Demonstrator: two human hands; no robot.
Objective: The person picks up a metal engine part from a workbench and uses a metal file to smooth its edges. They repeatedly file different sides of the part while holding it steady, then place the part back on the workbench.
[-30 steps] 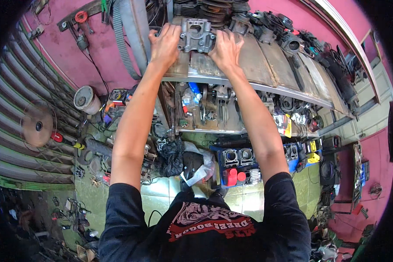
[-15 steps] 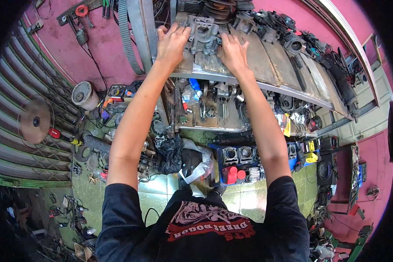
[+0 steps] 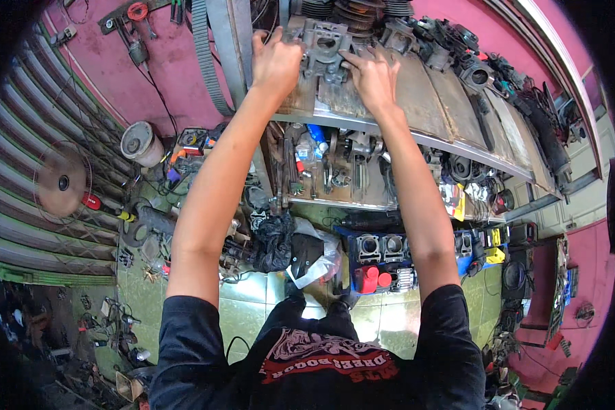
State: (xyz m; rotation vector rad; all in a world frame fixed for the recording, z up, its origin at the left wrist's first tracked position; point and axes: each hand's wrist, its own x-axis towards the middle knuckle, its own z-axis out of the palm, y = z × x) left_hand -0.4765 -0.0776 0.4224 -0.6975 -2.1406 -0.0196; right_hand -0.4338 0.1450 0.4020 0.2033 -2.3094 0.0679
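A grey metal engine casing [image 3: 328, 53] with a round bore sits between my two hands at the wooden bench top; it is slightly blurred. My left hand [image 3: 279, 63] grips its left side, fingers bent over the edge and partly hidden. On the opposite side, my right hand [image 3: 374, 76] holds the casing's right edge with its thumb and index finger, the other fingers raised off it. Whether the casing rests on the boards or is just above them I cannot tell.
Finned cylinders [image 3: 357, 19] stack behind the casing. More engine parts [image 3: 473, 72] line the bench's back right. A lower shelf [image 3: 342, 195] carries tools and parts. On the floor are a blue tray [image 3: 354, 273] of cylinder blocks, a plastic bag [image 3: 324, 263] and a fan [image 3: 63, 182].
The casing has turned or tilted between my hands and looks narrower. My right fingers have shifted up along its right edge. The whole view has swung slightly.
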